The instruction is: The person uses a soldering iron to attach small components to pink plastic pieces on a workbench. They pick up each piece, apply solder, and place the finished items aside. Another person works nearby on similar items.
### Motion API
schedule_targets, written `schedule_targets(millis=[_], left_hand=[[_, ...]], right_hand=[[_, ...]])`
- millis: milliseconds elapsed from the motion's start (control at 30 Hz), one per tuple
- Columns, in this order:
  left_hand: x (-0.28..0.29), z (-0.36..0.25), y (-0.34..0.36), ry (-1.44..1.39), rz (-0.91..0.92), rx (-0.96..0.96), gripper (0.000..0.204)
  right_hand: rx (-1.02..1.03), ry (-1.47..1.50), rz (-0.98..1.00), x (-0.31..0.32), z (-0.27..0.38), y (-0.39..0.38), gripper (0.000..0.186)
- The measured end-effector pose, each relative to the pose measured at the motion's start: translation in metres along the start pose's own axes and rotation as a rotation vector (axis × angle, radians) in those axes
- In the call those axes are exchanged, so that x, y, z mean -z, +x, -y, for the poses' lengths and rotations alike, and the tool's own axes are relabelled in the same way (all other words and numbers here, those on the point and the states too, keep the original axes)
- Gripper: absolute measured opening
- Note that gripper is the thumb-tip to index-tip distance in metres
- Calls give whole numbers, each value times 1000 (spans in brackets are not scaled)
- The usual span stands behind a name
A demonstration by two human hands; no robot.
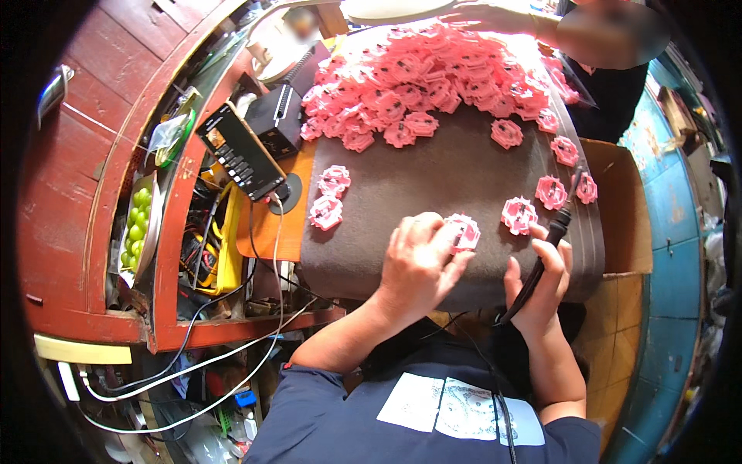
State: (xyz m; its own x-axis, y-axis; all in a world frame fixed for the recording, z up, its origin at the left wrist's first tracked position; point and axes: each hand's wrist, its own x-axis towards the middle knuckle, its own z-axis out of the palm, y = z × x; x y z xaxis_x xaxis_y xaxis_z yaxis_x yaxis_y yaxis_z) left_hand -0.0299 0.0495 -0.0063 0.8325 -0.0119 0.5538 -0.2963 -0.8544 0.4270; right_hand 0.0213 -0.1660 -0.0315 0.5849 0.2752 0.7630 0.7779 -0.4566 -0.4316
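My left hand (pixel 421 259) pinches a pink plastic part (pixel 464 233) at the near side of the brown-grey work mat (pixel 433 178). The part is many-sided, with small dark pieces in its middle. In my right hand (pixel 545 286) is a soldering iron (pixel 558 224) with a black grip, its thin end pointing up and away and its cable running down toward my lap. A loose pink part (pixel 519 216) lies just beyond my right fingers. Farther right sits another pink part (pixel 551 192), and two more (pixel 331 197) lie at the mat's left edge.
A big heap of pink parts (pixel 433 73) covers the mat's far end, where another person's arm (pixel 502 19) reaches in. At left stand a phone on a stand (pixel 243 151), a black box (pixel 274 116) and green grapes (pixel 137 224). White cables (pixel 232 379) hang nearby.
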Motion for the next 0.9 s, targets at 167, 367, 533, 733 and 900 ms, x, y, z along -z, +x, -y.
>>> schedule_targets(millis=[167, 367, 533, 733, 900], left_hand=[[-8, 5, -1, -9, 32, -69, 43], [3, 22, 5, -247, 203, -214, 47], [2, -4, -1, -119, 118, -27, 46], [-12, -1, 9, -222, 101, -190, 26], [-16, 1, 7, -378, 101, -166, 28]], right_hand=[[58, 115, 38, -9, 5, -2, 55], [52, 146, 59, -11, 8, -2, 58], [42, 155, 57, -14, 8, -3, 56], [16, 172, 108, -15, 6, -2, 52], [48, 141, 79, -15, 11, 0, 51]])
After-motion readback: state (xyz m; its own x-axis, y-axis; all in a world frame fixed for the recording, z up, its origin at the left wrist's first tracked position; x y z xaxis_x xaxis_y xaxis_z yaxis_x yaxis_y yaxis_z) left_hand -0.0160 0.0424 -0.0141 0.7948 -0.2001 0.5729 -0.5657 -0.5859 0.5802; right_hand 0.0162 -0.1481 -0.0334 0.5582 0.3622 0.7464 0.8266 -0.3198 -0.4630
